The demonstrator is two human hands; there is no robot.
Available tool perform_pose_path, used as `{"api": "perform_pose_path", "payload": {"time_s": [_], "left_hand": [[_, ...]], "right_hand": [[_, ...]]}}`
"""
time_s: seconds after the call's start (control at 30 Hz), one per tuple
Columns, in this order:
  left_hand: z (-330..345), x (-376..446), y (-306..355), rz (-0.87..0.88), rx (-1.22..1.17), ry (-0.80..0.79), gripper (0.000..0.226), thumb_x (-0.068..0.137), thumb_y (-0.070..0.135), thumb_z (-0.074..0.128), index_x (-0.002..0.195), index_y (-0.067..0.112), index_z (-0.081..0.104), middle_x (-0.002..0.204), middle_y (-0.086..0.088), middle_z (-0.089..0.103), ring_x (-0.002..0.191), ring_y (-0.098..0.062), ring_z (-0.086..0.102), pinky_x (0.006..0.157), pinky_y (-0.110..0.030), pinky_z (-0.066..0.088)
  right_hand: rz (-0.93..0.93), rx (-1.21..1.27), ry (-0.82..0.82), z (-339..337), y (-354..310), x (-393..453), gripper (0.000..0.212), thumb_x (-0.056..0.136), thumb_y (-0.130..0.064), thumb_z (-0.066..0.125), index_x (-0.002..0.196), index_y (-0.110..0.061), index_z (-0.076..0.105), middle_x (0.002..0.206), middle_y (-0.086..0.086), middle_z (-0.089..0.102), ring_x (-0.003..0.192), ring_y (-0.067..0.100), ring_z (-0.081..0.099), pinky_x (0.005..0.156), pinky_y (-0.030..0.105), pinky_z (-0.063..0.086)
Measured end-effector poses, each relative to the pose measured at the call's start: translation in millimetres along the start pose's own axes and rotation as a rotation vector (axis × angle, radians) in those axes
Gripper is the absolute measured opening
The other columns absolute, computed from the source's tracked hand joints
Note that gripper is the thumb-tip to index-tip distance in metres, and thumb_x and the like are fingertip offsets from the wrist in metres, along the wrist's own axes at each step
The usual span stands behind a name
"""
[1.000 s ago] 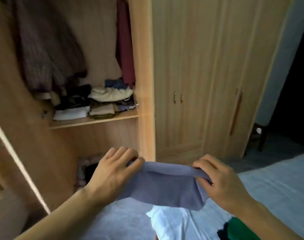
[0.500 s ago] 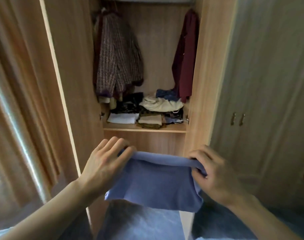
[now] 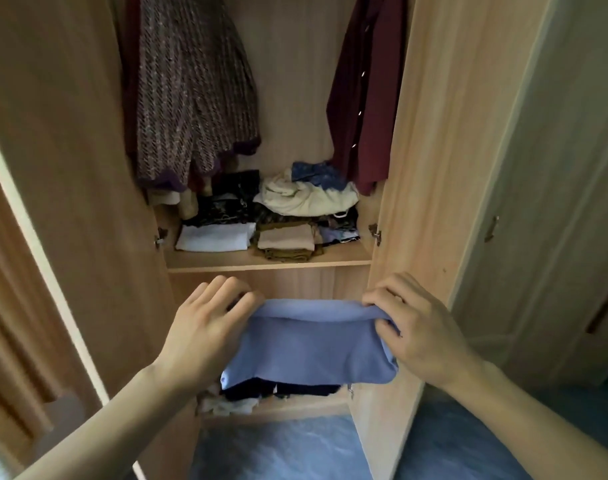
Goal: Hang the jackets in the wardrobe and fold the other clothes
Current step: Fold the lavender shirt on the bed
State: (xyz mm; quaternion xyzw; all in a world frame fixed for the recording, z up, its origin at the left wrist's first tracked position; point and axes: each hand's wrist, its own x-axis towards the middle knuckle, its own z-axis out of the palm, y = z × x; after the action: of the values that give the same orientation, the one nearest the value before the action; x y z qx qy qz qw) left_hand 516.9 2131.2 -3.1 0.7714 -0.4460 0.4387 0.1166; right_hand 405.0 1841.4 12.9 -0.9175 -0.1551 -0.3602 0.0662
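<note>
The upper edge of a folded blue garment (image 3: 309,344) is grasped at both ends: the fingers of the left hand (image 3: 205,327) are curled over its left corner, and the fingers of the right hand (image 3: 416,327) are pinched around its right corner. The garment is held flat in front of the open wardrobe (image 3: 430,168), below the shelf (image 3: 268,261). On this shelf, folded clothes (image 3: 271,220) are stacked. Above them, a knitted striped jacket (image 3: 191,88) is hung at the far left and a dark red jacket (image 3: 364,95) at the far right. Under the garment, dark clothes (image 3: 278,391) are seen in the lower compartment.
</note>
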Motion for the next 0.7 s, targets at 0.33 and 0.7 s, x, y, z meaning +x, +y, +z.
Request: {"api": "perform_pose_path", "payload": {"time_s": [0.33, 0.7], "left_hand": [[131.0, 59.2, -79.6, 0.012, 0.044, -0.049, 0.040, 0.067, -0.008, 0.069, 0.098, 0.012, 0.053, 0.090, -0.005, 0.049, 0.073, -0.028, 0.045, 0.058, -0.037, 0.041], [234.7, 146.4, -163.9, -0.076, 0.165, -0.082, 0.022, 0.080, -0.003, 0.061, 0.099, 0.007, 0.063, 0.093, -0.010, 0.057, 0.080, -0.031, 0.049, 0.060, -0.041, 0.042]], "right_hand": [[0.036, 0.051, 0.102, 108.9, 119.2, 80.5, 0.024, 0.084, -0.004, 0.047, 0.096, -0.011, 0.066, 0.094, 0.000, 0.057, 0.085, 0.019, 0.056, 0.070, 0.037, 0.048], [0.060, 0.152, 0.100, 192.8, 235.1, 190.7, 0.016, 0.087, -0.004, 0.054, 0.096, -0.013, 0.063, 0.095, 0.000, 0.052, 0.086, 0.022, 0.051, 0.069, 0.042, 0.044]]}}
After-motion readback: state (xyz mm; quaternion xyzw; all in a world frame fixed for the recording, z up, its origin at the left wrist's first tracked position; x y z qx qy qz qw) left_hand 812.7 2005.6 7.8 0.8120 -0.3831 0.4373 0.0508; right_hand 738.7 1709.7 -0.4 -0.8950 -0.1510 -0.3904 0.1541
